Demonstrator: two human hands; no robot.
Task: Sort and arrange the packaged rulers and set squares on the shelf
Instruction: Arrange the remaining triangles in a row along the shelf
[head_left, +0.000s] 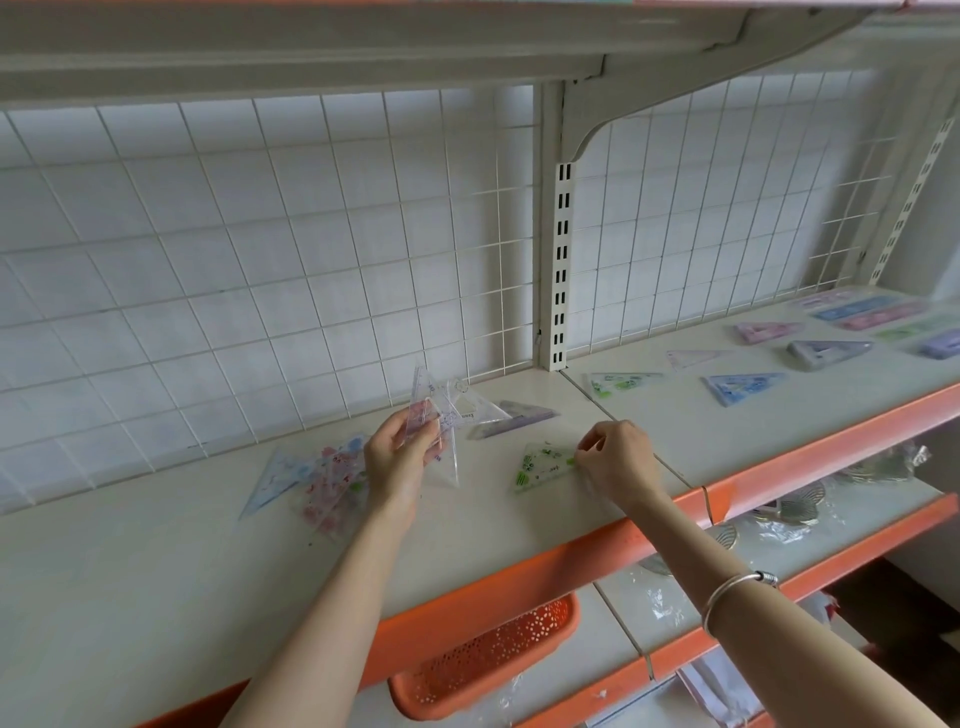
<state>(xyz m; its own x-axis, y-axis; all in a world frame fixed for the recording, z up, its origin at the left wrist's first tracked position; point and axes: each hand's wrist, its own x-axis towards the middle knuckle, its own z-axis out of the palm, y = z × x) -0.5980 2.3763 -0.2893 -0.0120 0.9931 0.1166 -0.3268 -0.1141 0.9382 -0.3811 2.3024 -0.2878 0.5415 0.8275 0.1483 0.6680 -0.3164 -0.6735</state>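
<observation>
Cream board with an orange front lip makes up the shelf, backed by a white wire grid and split by a slotted post. On the level below sits an orange basket.

On the right section, well apart from the hands, rulers lie in a row at the far end. Nearer, spaced out flat, are a grey square, a blue square, a pink square and a green-printed square.

On the left section a pile of packaged set squares lies overlapped, just left of the left hand. That hand is curled round a few clear squares, holding them upright above the shelf with their tips pointing up. Behind them a purple square lies flat near the grid.

The right hand has its fingers bent, thumb and fingertips pinching the right corner of a green square. This one lies on the shelf between the two hands. A silver bracelet rings the right wrist.
</observation>
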